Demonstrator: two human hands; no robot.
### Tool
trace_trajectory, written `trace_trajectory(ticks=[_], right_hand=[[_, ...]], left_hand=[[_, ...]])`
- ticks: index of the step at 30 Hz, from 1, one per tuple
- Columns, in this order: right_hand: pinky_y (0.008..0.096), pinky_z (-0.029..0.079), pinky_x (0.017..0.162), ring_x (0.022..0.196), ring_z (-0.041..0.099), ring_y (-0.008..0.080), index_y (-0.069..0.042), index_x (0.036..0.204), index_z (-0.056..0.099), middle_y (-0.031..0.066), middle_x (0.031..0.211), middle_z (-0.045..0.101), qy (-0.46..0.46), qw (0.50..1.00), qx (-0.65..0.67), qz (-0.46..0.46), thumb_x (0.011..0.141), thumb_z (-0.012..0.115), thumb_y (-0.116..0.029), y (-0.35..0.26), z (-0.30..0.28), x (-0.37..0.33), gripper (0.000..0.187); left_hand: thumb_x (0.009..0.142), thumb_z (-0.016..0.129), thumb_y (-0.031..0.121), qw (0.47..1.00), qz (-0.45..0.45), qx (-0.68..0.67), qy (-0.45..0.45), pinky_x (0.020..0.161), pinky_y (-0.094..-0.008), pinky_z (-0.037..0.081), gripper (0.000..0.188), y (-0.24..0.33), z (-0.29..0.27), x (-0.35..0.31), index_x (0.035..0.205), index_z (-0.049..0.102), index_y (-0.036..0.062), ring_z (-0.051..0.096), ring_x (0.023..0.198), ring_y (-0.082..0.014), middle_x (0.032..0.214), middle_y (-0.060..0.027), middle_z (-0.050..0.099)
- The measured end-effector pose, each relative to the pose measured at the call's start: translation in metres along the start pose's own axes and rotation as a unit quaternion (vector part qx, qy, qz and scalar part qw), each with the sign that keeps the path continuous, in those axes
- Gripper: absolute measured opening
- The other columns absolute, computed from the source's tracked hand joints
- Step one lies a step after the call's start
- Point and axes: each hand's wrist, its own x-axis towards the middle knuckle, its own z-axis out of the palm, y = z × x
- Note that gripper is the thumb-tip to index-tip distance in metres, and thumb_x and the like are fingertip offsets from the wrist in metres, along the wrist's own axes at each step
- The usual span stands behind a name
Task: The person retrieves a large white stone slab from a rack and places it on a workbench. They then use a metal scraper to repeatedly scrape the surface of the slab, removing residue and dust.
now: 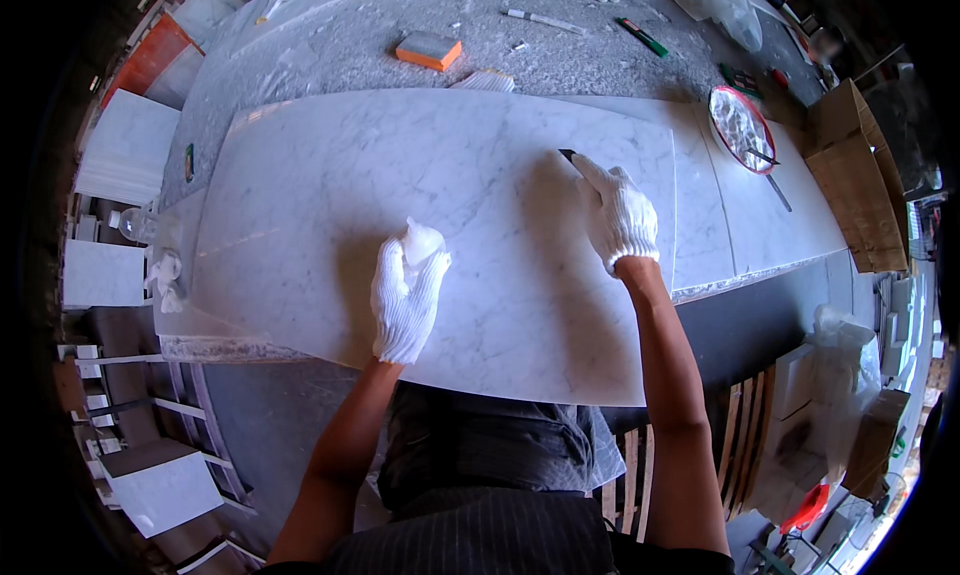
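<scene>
A large white marble slab [480, 190] with faint grey veins lies before me, its near edge close to my body. My left hand [405, 305], in a white knit glove, is closed round a crumpled white wad [422, 243], tissue or cloth, above the slab's middle. Farther right and farther off, my gloved right hand [625, 215] is closed with its fingers pointing to the far left. A small dark flat tip [567, 155] sticks out past those fingers; the rest of that tool is hidden in the hand. Both hands cast shadows on the slab.
Beyond the slab, an orange-and-grey sanding block [428, 50], a green cutter [642, 37] and a pale stick [546, 21] lie on the dusty table. A red-rimmed bowl of white paste [742, 128] stands at right, near a cardboard box [855, 175]. A clear bottle [136, 224] is at left.
</scene>
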Motion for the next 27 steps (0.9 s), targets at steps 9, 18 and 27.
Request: trace_trajectory(ticks=[9,18,27], right_hand=[[0.044,0.049,0.069,0.078,0.061,0.0381,-0.02,0.123,0.062,0.0181,0.088,0.061,-0.062,0.997,-0.038,-0.007,0.093,0.052,-0.022,0.007,0.0,-0.023,0.031],[0.0457,0.049,0.07,0.079,0.062,0.0391,-0.02,0.123,0.06,0.0196,0.091,0.061,-0.023,0.999,-0.029,0.001,0.093,0.051,-0.023,0.007,0.011,-0.001,0.032],[0.0443,0.049,0.063,0.071,0.062,0.0365,-0.017,0.121,0.062,0.0176,0.085,0.061,-0.015,1.0,0.01,-0.006,0.091,0.054,-0.021,0.004,-0.004,-0.038,0.031]], left_hand=[[0.085,0.072,0.019,1.0,-0.008,0.005,0.001,0.077,-0.0335,0.049,0.037,0.002,-0.004,-0.003,0.112,0.053,0.002,0.06,0.088,-0.0193,0.097,-0.0102,0.062],[0.086,0.071,0.016,0.999,0.019,0.045,0.0,0.082,-0.0312,0.048,0.032,0.017,0.011,0.018,0.112,0.057,0.0043,0.06,0.093,-0.017,0.101,-0.0071,0.062],[0.085,0.07,0.013,0.982,0.183,0.035,-0.035,0.09,-0.0314,0.047,0.034,-0.001,0.054,0.077,0.117,0.061,0.0036,0.062,0.102,-0.018,0.11,-0.008,0.066]])
